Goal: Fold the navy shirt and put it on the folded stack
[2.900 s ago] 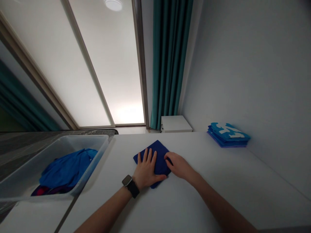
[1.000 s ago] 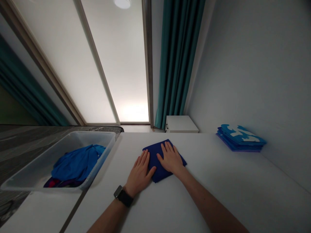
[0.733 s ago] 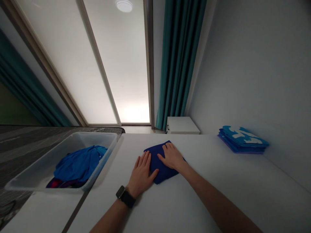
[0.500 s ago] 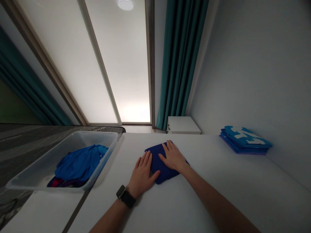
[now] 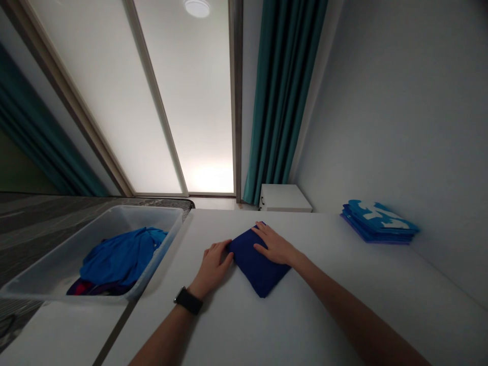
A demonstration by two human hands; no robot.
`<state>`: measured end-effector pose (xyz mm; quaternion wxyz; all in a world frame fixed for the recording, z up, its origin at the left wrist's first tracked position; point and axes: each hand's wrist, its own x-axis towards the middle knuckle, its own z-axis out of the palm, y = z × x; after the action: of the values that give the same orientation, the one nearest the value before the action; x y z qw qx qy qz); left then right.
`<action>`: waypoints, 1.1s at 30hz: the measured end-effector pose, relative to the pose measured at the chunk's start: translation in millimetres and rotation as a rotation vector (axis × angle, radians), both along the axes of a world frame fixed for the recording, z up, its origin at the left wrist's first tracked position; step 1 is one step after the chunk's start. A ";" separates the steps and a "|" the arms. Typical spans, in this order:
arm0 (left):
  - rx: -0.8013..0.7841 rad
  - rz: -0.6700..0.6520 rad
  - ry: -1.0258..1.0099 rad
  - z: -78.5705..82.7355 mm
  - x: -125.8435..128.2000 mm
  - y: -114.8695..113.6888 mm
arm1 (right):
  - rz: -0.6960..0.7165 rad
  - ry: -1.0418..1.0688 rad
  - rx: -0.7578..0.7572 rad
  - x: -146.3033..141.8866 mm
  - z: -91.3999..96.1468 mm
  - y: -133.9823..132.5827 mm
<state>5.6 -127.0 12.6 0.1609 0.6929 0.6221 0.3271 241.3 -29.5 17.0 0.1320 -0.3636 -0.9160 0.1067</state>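
I had right grip [image 5: 277, 247] open, flat on folded navy cloth [image 5: 259, 272] atop white counter [image 5: 263, 330]; left grip [image 5: 211, 264] half-curled at its left corner, couldn't tell if pinched.

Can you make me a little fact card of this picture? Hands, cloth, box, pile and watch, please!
Left hand: thumb and fingertips at the left corner of the dark blue cloth; whether they pinch it is unclear
Right hand: resting on the cloth's upper right part
Cloth: folded, on the white table
Box: see-through plastic, with crumpled blue fabric inside
Pile: folded blue fabrics, white pattern on top, right side
Watch: black, left wrist
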 end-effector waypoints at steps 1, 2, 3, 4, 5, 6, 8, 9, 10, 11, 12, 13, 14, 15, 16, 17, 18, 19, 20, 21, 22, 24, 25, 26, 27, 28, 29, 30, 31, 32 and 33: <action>-0.010 -0.011 -0.030 3.3 0.5 -1.4 | -0.038 0.011 -0.005 1.4 0.1 2.9; -0.031 -0.023 -0.064 7.0 1.3 -3.5 | -0.097 0.004 -0.006 2.4 0.3 5.6; -0.066 -0.043 -0.102 11.1 2.2 -6.3 | -0.166 -0.019 -0.003 3.1 0.6 7.9; -0.115 -0.081 -0.142 15.5 3.1 -9.7 | -0.229 -0.050 -0.001 3.6 1.1 9.5; -0.175 -0.145 -0.186 20.1 3.9 -13.2 | -0.278 -0.086 0.001 3.9 1.8 10.1; -0.243 -0.241 -0.232 24.7 4.5 -16.9 | -0.307 -0.122 0.003 4.1 2.9 9.6; -0.387 -0.500 -0.314 32.7 5.8 -23.3 | -0.308 -0.170 0.012 3.5 5.7 5.4; -0.449 -0.619 -0.343 35.6 6.7 -25.6 | -0.291 -0.180 0.022 2.6 7.2 1.8; -0.495 -0.695 -0.362 37.4 7.7 -27.2 | -0.274 -0.186 0.035 1.1 8.5 -2.5; -0.518 -0.711 -0.369 37.9 8.9 -27.9 | -0.254 -0.183 0.045 -0.8 9.8 -7.3; -0.508 -0.669 -0.361 37.1 10.1 -27.7 | -0.231 -0.171 0.049 -3.2 10.7 -12.3; -0.463 -0.580 -0.335 35.1 11.1 -26.6 | -0.205 -0.153 0.050 -5.9 11.4 -17.3; -0.388 -0.467 -0.293 32.1 11.9 -24.9 | -0.177 -0.133 0.050 -8.9 11.9 -22.1; -0.299 -0.358 -0.240 28.5 12.3 -22.6 | -0.147 -0.116 0.049 -11.9 12.1 -26.6; -0.212 -0.267 -0.184 24.6 12.3 -20.1 | -0.119 -0.104 0.050 -14.9 12.3 -30.5; -0.136 -0.206 -0.134 20.7 12.1 -17.6 | -0.097 -0.098 0.055 -17.8 12.5 -33.8; -0.080 -0.174 -0.095 17.1 11.6 -15.1 | -0.083 -0.098 0.062 -20.5 12.8 -36.6; -0.046 -0.167 -0.069 14.0 11.1 -12.9 | -0.076 -0.106 0.069 -23.0 13.5 -39.0; -0.030 -0.175 -0.050 11.4 10.6 -11.0 | -0.073 -0.116 0.078 -25.4 14.5 -41.0; -0.023 -0.191 -0.033 9.2 10.3 -9.4 | -0.072 -0.126 0.093 -27.5 16.0 -42.9; -0.021 -0.205 -0.016 7.5 10.3 -7.9 | -0.070 -0.137 0.119 -29.6 17.9 -44.8; -0.024 -0.221 0.015 4.9 10.7 -5.1 | -0.053 -0.164 0.191 -33.8 22.5 -48.6; -0.028 -0.225 0.028 3.9 11.0 -3.7 | -0.040 -0.175 0.224 -36.0 24.7 -50.6; -0.032 -0.224 0.041 3.0 11.5 -2.3 | -0.029 -0.183 0.242 -38.5 26.5 -52.5; -0.036 -0.217 0.055 2.2 12.0 -1.0 | -0.024 -0.189 0.244 -41.0 27.8 -54.2; -0.041 -0.208 0.068 1.5 12.5 0.3 | -0.028 -0.191 0.231 -43.5 28.4 -55.6; -0.049 -0.201 0.079 0.9 13.1 1.4 | -0.039 -0.192 0.212 -45.9 28.5 -56.7; -0.057 -0.194 0.089 0.3 13.5 2.2 | -0.052 -0.196 0.195 -48.1 28.1 -57.3; -0.065 -0.189 0.098 -0.2 13.9 2.8 | -0.059 -0.204 0.186 -50.0 27.5 -57.5; -0.071 -0.188 0.108 -0.6 14.2 3.2 | -0.054 -0.215 0.187 -51.6 26.9 -57.4; -0.074 -0.189 0.119 -0.9 14.3 3.4 | -0.038 -0.229 0.193 -52.8 26.4 -56.8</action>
<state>19.9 -123.6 11.7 0.1793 0.7602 0.5740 0.2458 188.5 -86.3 43.5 0.0630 -0.3764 -0.9239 -0.0263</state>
